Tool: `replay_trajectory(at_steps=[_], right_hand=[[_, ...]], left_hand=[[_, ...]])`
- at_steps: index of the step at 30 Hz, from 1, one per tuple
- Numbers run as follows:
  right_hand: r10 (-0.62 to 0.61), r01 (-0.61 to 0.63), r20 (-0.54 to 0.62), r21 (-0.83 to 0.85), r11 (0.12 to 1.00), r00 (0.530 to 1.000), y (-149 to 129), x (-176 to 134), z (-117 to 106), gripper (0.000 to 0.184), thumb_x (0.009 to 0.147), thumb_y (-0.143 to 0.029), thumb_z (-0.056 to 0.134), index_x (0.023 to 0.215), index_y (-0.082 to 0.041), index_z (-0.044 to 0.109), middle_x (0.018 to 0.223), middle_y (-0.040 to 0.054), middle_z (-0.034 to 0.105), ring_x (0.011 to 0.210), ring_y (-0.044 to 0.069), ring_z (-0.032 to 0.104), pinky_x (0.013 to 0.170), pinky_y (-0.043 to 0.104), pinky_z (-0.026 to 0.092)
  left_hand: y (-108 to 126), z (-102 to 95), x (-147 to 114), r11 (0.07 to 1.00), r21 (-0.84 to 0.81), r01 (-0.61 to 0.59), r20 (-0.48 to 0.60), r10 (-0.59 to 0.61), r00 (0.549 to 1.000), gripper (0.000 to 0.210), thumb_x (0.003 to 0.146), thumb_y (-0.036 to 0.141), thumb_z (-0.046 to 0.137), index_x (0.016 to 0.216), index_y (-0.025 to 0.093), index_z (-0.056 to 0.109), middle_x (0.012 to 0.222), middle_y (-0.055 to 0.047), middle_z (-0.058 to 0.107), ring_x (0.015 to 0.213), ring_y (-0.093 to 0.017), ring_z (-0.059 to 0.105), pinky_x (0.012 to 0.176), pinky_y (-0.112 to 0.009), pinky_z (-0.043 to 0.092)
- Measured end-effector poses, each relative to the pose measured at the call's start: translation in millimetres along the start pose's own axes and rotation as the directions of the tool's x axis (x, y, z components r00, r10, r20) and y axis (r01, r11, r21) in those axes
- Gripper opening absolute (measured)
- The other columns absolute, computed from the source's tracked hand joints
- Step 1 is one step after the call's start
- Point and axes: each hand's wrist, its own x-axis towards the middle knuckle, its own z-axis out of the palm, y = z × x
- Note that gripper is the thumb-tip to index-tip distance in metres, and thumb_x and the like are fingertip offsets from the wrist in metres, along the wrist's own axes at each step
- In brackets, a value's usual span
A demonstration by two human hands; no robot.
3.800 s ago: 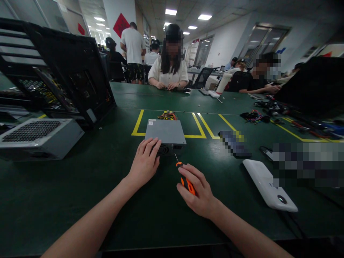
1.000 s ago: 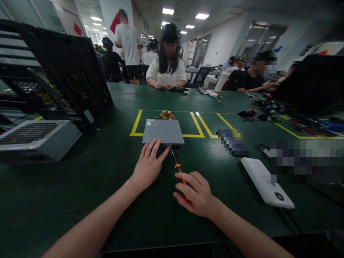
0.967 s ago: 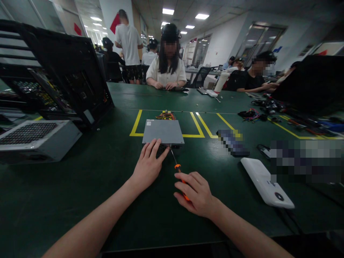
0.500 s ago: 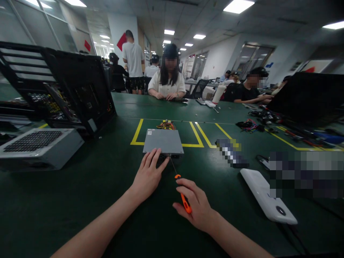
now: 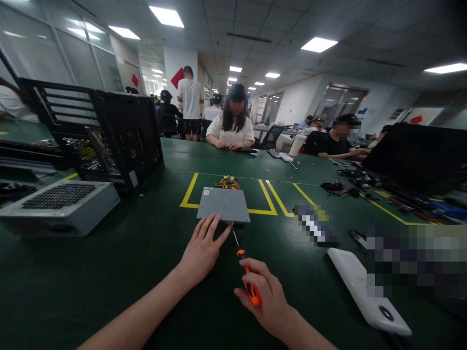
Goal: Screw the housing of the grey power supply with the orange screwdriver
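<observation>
A grey computer power supply (image 5: 223, 203) lies on the green table in front of me, a bundle of coloured cables (image 5: 228, 183) at its far side. My left hand (image 5: 203, 250) rests against its near edge, fingers stretched and apart, the fingertips touching the top. In my right hand (image 5: 263, 294) is a screwdriver with an orange and black handle (image 5: 251, 288). Its thin metal shaft points away from me, and the tip meets the near face of the power supply, close to my left thumb. The exact spot under the tip is too small to make out.
At left stand another power supply (image 5: 62, 206) and an open black computer case (image 5: 127, 141). A white device (image 5: 368, 289), a blurred object (image 5: 315, 226) and tangled cables (image 5: 337, 187) lie right. Yellow tape (image 5: 272, 197) marks the table. A person (image 5: 233, 121) sits opposite.
The view has tilted up a little, so everything sits lower in it. My right fingers have shifted on the screwdriver handle; the left hand keeps its place on the power supply.
</observation>
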Motion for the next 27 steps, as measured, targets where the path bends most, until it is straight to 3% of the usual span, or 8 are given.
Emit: replay_trajectory(at_steps=[4,8,10,14,19,24,27], right_hand=[[-0.05,0.055,0.051,-0.094,0.994,0.997,-2.0,1.5,-0.4,0.007,0.08,-0.018,0.053,0.087,-0.019,0.056,0.095,0.0107,0.062,0.077,0.018,0.061,0.062,0.031,0.053],[0.02,-0.019,0.018,-0.032,0.999,1.0,-1.6,0.9,1.3,0.02,0.082,-0.025,0.051,0.1,-0.015,0.049,0.099,0.0141,0.06,0.091,0.02,0.06,0.065,0.029,0.054],[0.045,-0.045,-0.009,-0.008,0.999,0.999,-1.5,0.0,2.4,0.016,0.082,-0.023,0.051,0.096,-0.015,0.049,0.1,0.0141,0.059,0.091,0.019,0.06,0.064,0.027,0.054],[-0.015,0.018,0.037,-0.07,0.997,0.999,-1.9,0.4,2.1,0.003,0.078,-0.019,0.055,0.081,-0.019,0.055,0.094,0.0107,0.06,0.078,0.018,0.061,0.062,0.031,0.053],[0.05,-0.05,0.051,-0.015,0.999,0.997,0.2,-1.5,1.9,0.022,0.082,-0.029,0.051,0.099,-0.015,0.049,0.1,0.0133,0.06,0.092,0.02,0.06,0.066,0.03,0.054],[0.005,-0.002,0.09,-0.027,1.0,0.996,0.6,-2.5,1.7,0.009,0.078,-0.024,0.057,0.084,-0.018,0.053,0.099,0.012,0.059,0.086,0.019,0.06,0.066,0.03,0.052],[0.003,0.004,0.121,-0.055,0.998,0.993,1.6,-3.2,1.4,0.015,0.079,-0.025,0.056,0.092,-0.019,0.055,0.1,0.0115,0.06,0.085,0.02,0.06,0.068,0.033,0.052]], left_hand=[[0.7,-0.2,0.4,1.0,-0.006,0.008,0.003,-0.008,1.0,0.054,0.076,0.015,0.054,0.127,0.027,0.044,0.14,-0.013,0.03,0.132,-0.03,0.021,0.105,-0.047,0.026],[0.6,-0.3,0.2,1.0,-0.008,0.005,0.017,-0.004,1.0,0.055,0.076,0.016,0.054,0.128,0.028,0.042,0.14,-0.013,0.028,0.132,-0.03,0.02,0.104,-0.047,0.026],[0.4,-0.4,0.0,1.0,-0.008,0.003,0.021,-0.003,1.0,0.055,0.076,0.016,0.054,0.129,0.028,0.041,0.14,-0.013,0.028,0.132,-0.03,0.02,0.104,-0.047,0.027],[0.6,-1.3,-0.1,1.0,-0.007,0.005,0.015,-0.005,1.0,0.054,0.076,0.015,0.054,0.128,0.026,0.043,0.14,-0.014,0.029,0.132,-0.03,0.021,0.105,-0.047,0.026],[0.1,0.0,-0.7,1.0,-0.012,0.0,0.015,0.0,1.0,0.053,0.077,0.015,0.052,0.128,0.026,0.042,0.14,-0.014,0.029,0.132,-0.029,0.021,0.104,-0.046,0.026],[-1.5,2.0,-0.8,1.0,-0.016,-0.008,0.028,0.009,1.0,0.056,0.076,0.016,0.055,0.129,0.026,0.041,0.14,-0.014,0.027,0.131,-0.03,0.021,0.105,-0.047,0.024],[-1.7,1.6,-0.5,1.0,-0.012,-0.01,0.022,0.011,1.0,0.055,0.076,0.016,0.054,0.129,0.025,0.042,0.141,-0.013,0.027,0.132,-0.03,0.021,0.105,-0.047,0.024]])
